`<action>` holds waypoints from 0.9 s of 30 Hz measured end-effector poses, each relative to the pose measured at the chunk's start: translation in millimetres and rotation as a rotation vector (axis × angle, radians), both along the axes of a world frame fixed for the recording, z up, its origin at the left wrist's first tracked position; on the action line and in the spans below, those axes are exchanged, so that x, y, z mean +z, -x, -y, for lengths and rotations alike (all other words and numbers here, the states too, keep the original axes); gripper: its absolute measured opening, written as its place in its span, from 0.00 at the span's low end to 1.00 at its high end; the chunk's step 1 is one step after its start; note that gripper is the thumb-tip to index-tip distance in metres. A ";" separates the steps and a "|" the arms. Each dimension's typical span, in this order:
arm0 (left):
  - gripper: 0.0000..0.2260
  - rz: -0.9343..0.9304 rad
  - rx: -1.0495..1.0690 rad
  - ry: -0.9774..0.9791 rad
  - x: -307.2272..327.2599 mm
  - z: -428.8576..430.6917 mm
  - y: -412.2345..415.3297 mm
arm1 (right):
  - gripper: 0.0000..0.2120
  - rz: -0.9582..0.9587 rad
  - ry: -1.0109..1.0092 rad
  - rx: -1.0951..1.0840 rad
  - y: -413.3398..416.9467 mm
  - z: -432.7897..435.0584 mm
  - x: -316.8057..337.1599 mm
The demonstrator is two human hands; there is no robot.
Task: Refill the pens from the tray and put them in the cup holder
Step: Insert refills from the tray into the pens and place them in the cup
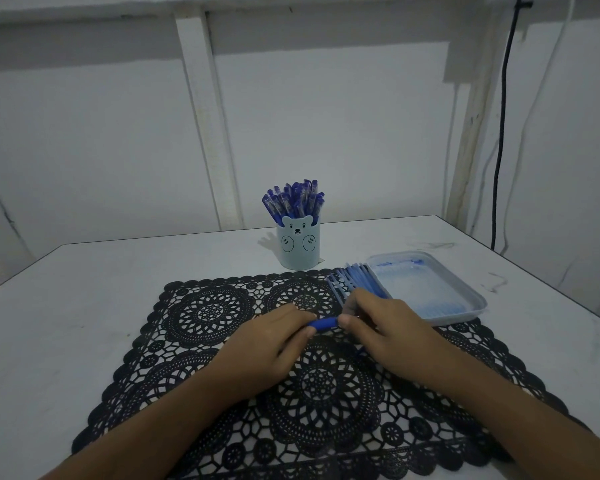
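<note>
Held item: pen (323,323), blue, over the lace mat (222,341); only a short middle stretch showed, both ends hidden. Fingers of the left hand (271,337) curled round one end; the right hand (388,327) pinched the other. Fanned refills (355,277) behind it, lower ends covered; whether they were held was unclear. The tray (465,296) lay right, the cup holder (298,244) behind. White table (84,289), pale wall (326,133), black cable (503,133).

Blue pen (323,323) horizontal near tray (458,318); cup holder (298,247) full.

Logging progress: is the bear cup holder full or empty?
Full, or nearly: blue pens stand crowded in the pale blue bear-faced cup holder.
</note>
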State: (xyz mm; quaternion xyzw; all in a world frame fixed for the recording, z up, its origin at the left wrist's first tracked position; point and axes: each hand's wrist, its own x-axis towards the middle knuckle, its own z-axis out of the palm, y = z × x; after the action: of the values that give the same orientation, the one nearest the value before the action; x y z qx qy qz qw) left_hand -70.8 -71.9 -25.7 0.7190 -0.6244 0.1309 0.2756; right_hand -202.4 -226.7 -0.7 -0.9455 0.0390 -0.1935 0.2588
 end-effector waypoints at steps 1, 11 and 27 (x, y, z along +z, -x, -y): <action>0.13 -0.001 0.001 0.003 0.4 -0.5 0.0 | 0.06 0.006 0.023 -0.001 -0.4 -0.7 0.0; 0.14 0.037 0.073 -0.002 0.2 0.3 1.2 | 0.13 -0.028 0.211 -0.110 2.1 1.5 4.4; 0.20 -0.081 0.142 0.024 1.9 1.9 -2.4 | 0.10 -0.281 0.359 -0.085 14.3 10.8 15.6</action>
State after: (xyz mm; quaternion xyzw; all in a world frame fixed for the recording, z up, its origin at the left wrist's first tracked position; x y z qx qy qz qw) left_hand -68.4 -73.8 -23.8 0.7628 -0.5585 0.1285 0.2994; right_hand -216.7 -237.6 14.9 -0.9916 0.0792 -0.0746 0.0702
